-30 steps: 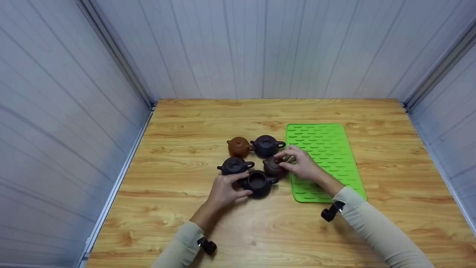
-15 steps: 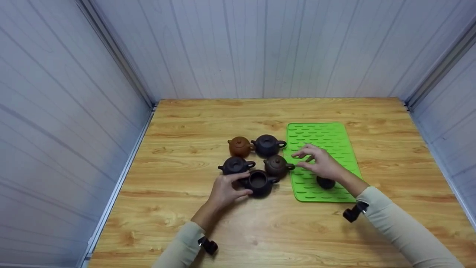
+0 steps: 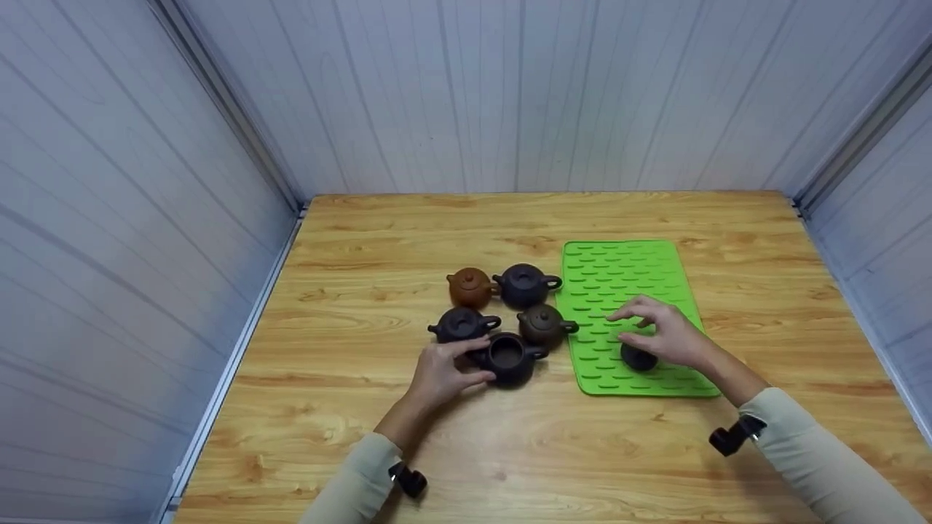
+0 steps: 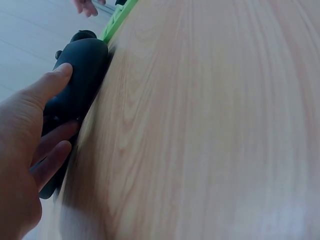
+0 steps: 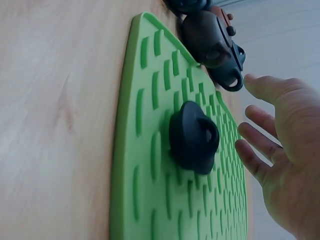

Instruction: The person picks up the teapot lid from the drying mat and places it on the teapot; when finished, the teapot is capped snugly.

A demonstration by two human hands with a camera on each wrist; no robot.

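My left hand (image 3: 437, 377) grips a dark lidless teapot (image 3: 511, 364) from its left side, thumb in front and fingers behind. Its round opening faces up. On the green mat (image 3: 619, 269) lies a black lid (image 3: 638, 358), whose loop knob shows in the right wrist view. My right hand (image 3: 670, 335) hovers over the mat, just above and beside that lid, apart from it. Nothing is between its loosely bent fingers. Behind the lidless teapot stands a brown teapot (image 3: 542, 326) with its lid on.
Touching or close by are a dark teapot (image 3: 459, 324), an orange-brown teapot (image 3: 470, 288) and a larger dark teapot (image 3: 523, 286), all lidded. They stand on the wooden table (image 3: 364, 291), left of the mat. Pale panel walls (image 3: 473, 94) enclose the table's back and sides.
My right hand has left the brown teapot's lid and moved right and toward me, over the mat by the black lid. The left hand has stayed on the lidless teapot.
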